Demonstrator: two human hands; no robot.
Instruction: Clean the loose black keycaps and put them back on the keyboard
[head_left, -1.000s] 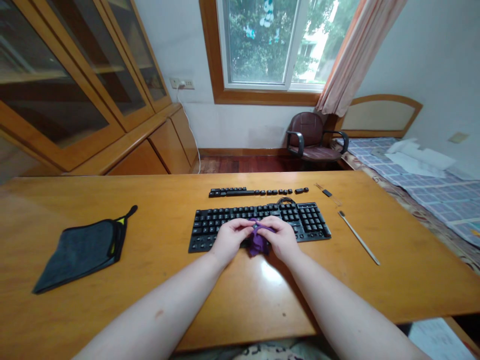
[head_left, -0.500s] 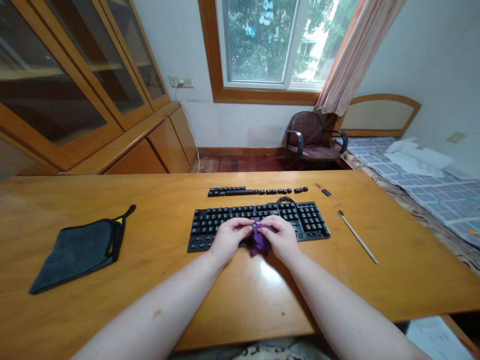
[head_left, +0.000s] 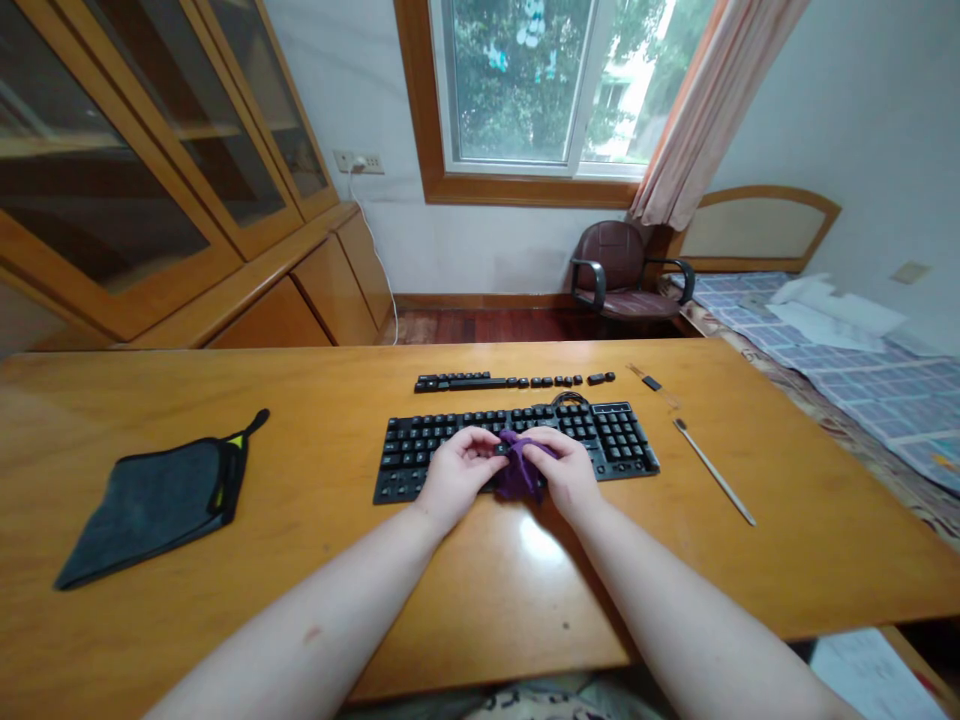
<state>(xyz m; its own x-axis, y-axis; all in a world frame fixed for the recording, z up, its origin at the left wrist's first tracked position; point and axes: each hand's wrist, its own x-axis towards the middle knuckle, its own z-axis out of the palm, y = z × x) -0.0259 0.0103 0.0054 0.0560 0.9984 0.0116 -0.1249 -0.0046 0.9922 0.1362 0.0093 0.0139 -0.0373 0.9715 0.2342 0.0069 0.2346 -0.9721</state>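
Observation:
Both of my hands meet above the front edge of a black keyboard [head_left: 622, 440]. My left hand [head_left: 461, 470] pinches a small black keycap [head_left: 501, 450] between thumb and fingers. My right hand [head_left: 564, 472] is closed on a crumpled purple cloth [head_left: 517, 480], which presses against the keycap and hangs down over the keyboard's edge. Part of the keyboard's bottom row, at the left, shows no caps. Behind it lie loose keycaps [head_left: 547, 382] in a line, among them a long space bar [head_left: 472, 383].
On the right of the wooden table [head_left: 300, 620] lie a thin brush [head_left: 716, 474] and a keycap puller [head_left: 651, 383] with wire loops. A dark grey pouch [head_left: 157, 505] lies at the left. Beyond the table stand a chair [head_left: 616, 270] and a bed [head_left: 810, 320].
The purple cloth has shifted and is bunched differently, spreading further over my right fingers. My left fingers have turned slightly, so more of the keycap shows. The other things lie where they were.

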